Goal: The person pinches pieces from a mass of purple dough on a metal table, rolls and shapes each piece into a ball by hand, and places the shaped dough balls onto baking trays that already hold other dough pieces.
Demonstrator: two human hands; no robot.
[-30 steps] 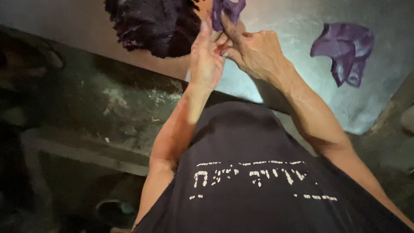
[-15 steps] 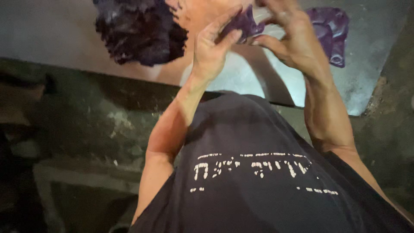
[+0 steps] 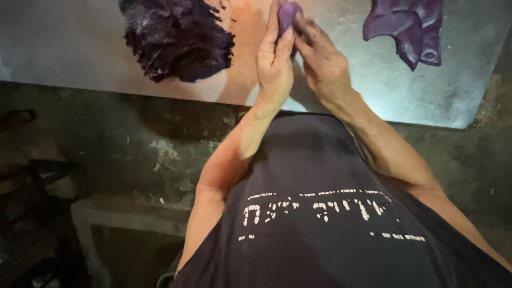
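Note:
A small purple lump (image 3: pixel 288 14) is pressed between my two hands at the top of the head view. My left hand (image 3: pixel 274 58) stands upright with its palm against the lump. My right hand (image 3: pixel 321 61) closes over it from the right, its fingers stained dark. Both hands hover over a grey metal sheet (image 3: pixel 368 90). A big dark purple crumbly mass (image 3: pixel 176 37) lies on the sheet just left of my left hand.
A flattened, folded purple piece (image 3: pixel 410 29) lies on the sheet at the upper right. An orange-brown smear (image 3: pixel 240 58) runs beside the crumbly mass. Below the sheet's edge is a dark, stained concrete floor (image 3: pixel 133 149), with a pale frame (image 3: pixel 106 213) at lower left.
The purple piece, held loosely and stretched between my fingers earlier, is now squeezed into a compact lump between both palms. My hands have come together.

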